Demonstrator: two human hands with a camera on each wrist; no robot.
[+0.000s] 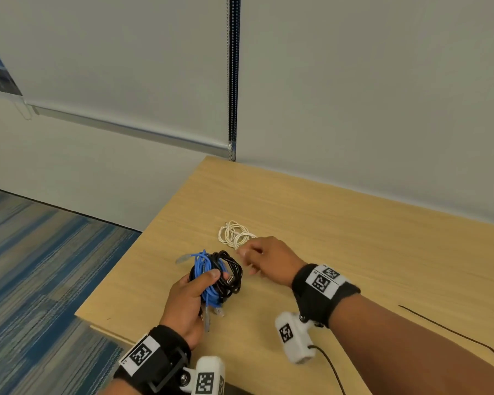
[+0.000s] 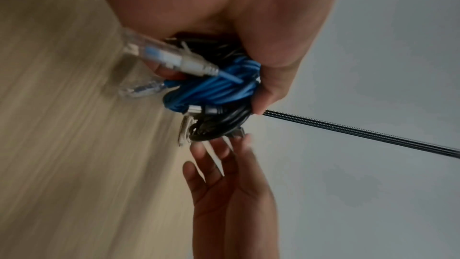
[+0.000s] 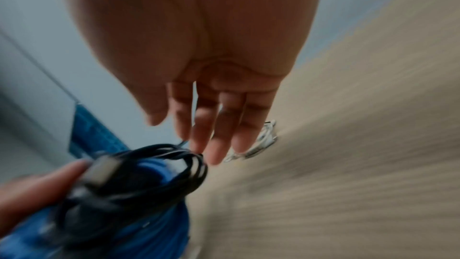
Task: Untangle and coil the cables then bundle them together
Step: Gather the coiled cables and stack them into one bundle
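Left hand (image 1: 187,297): fingers and thumb curled round two coils held together above the worktop (image 1: 340,223), near its left edge. The blue cable (image 1: 203,269) is a network lead with clear plug ends, one projecting up and left, others hanging below the hand. The black cable (image 1: 230,269) is coiled against it on the right side, with a metal connector end showing at the thumb. In the left wrist view the blue cable (image 2: 219,88) sits above the black cable (image 2: 224,123) in the grip.

Right hand (image 1: 264,259): fingers straight and relaxed, holding nothing, palm down just right of the held coils. Its fingertips lie at the near edge of the white cable (image 1: 236,233), which rests coiled on the worktop behind the other two; contact cannot be confirmed. In the right wrist view the white cable (image 3: 263,141) is partly hidden behind the fingers (image 3: 216,137).

Markings: both black wristbands (image 1: 320,292) and white camera housings (image 1: 294,337) carry square black-and-white coded tags. No brand name or readable text is visible.
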